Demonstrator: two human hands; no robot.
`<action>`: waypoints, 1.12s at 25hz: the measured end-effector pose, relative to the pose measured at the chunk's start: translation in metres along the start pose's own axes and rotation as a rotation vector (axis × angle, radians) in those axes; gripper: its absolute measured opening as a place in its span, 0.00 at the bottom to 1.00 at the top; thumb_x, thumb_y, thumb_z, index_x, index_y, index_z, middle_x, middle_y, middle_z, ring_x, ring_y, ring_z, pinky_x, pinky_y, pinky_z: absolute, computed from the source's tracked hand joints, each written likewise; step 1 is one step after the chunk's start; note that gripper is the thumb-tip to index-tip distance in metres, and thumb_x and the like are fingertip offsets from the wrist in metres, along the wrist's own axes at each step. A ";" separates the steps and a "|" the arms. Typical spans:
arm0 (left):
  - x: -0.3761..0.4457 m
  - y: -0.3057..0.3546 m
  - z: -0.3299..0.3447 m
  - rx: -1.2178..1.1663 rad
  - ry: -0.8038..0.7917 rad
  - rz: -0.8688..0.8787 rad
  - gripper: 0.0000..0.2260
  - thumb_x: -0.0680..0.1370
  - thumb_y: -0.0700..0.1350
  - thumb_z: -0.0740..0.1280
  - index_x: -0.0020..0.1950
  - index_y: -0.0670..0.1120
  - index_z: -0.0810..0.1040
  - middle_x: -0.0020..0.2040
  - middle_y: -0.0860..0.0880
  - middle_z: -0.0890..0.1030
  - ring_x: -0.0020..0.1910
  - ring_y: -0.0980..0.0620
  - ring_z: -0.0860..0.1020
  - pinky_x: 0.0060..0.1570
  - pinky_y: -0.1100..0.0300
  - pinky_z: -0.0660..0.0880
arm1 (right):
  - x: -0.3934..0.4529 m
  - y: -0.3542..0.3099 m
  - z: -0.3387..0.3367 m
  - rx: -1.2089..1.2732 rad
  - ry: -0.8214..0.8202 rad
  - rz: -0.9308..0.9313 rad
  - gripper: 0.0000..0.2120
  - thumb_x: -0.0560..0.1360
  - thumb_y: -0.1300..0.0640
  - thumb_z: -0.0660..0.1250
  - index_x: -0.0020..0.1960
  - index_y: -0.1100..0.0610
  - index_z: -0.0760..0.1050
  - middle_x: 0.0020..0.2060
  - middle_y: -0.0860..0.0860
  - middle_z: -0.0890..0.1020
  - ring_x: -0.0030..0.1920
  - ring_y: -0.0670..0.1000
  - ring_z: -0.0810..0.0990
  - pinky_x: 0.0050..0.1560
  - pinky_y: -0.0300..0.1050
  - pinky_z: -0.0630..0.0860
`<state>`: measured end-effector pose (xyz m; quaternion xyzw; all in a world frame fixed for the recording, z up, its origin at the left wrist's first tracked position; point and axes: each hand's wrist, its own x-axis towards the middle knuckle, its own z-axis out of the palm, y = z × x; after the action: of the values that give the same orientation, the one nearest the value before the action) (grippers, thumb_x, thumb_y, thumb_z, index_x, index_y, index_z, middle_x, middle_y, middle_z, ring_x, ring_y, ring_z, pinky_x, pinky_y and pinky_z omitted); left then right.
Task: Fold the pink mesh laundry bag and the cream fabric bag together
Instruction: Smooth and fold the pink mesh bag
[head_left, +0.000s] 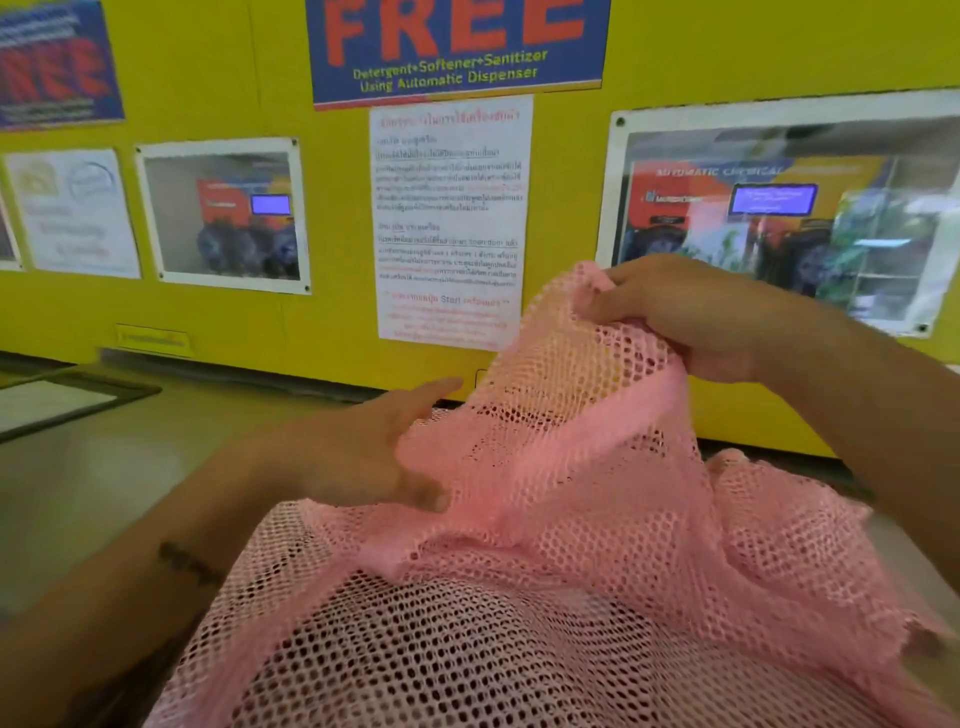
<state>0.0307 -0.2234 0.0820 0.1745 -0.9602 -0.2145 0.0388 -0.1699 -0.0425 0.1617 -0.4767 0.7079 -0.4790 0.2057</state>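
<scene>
While one pink mesh bag (571, 519) drapes, right hand (691, 317) grip pinching its top, left hand (363, 452) spread against it

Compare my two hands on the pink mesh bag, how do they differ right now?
The right hand is raised high, pinching a bunched edge of the pink mesh bag in closed fingers; the left hand sits lower, fingers extended and loosely open against the bag's side. The right lifts the mesh into a peak; the left only steadies it. Both touch the same bag.
</scene>
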 end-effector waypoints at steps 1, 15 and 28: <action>0.003 -0.003 0.003 -0.008 0.050 0.029 0.46 0.66 0.62 0.75 0.74 0.71 0.47 0.77 0.60 0.59 0.74 0.55 0.62 0.72 0.48 0.63 | -0.014 -0.009 0.004 0.083 -0.195 -0.025 0.14 0.73 0.59 0.69 0.55 0.67 0.78 0.42 0.59 0.81 0.35 0.53 0.79 0.38 0.45 0.77; -0.081 -0.060 -0.025 -0.271 0.120 -0.023 0.12 0.76 0.52 0.70 0.59 0.59 0.80 0.59 0.57 0.83 0.59 0.57 0.80 0.60 0.52 0.76 | 0.052 0.041 0.098 -0.920 -0.305 -0.146 0.16 0.77 0.60 0.60 0.62 0.51 0.77 0.55 0.47 0.77 0.50 0.47 0.74 0.45 0.40 0.71; -0.049 -0.044 0.014 -0.168 0.219 -0.275 0.26 0.76 0.62 0.62 0.71 0.53 0.70 0.66 0.49 0.78 0.57 0.50 0.79 0.61 0.52 0.72 | 0.078 0.019 0.150 -0.914 -0.136 -0.111 0.04 0.71 0.59 0.62 0.42 0.58 0.75 0.40 0.54 0.78 0.39 0.52 0.74 0.37 0.48 0.71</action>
<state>0.0887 -0.2380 0.0509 0.3223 -0.8962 -0.2767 0.1276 -0.1028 -0.1808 0.0896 -0.5859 0.8047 -0.0959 -0.0054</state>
